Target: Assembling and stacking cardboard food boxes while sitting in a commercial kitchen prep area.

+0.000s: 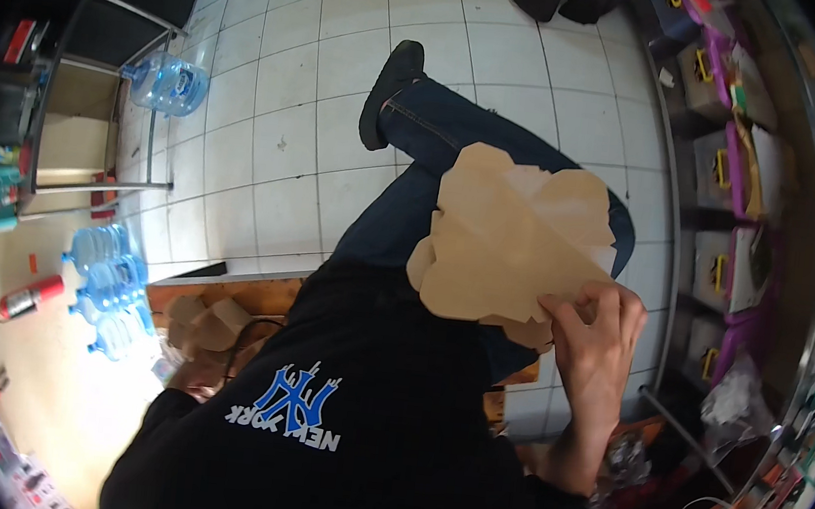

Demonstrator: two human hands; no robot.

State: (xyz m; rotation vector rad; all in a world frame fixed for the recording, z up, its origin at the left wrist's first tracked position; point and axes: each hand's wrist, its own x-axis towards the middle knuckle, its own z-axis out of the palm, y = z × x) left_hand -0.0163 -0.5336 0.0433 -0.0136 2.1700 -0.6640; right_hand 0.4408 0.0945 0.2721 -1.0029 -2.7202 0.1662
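Held cardboard: one bundle of flat brown cardboard sheets with rounded flaps (pixel 504 235), apparently several layers; located above the dark-blue denim trousers (pixel 383 207).
Right grip: the bare right hand (pixel 597 339) pinched the sheets' near right edge between thumb and fingers.
Left grip: the bare left hand (pixel 203 379) lay low at the person's left, half hidden; whether it grasped anything could not be told.
Shaped cardboard: brown bent cardboard pieces (pixel 216 324) near the left hand, over an orange-brown wooden surface (pixel 269 298); count unclear.
Done: some bending, judging by those pieces; none appeared finished.
Left over: the held sheets, flat, their flaps seemingly unraised; total unknown.
Left surround: blue-tinted clear plastic bottles (pixel 112 278); red cylindrical fire extinguisher (pixel 28 298).
Right surround: grey drawers with purple edging (pixel 709 266).
Underfoot: white square-tiled floor (pixel 271 131).
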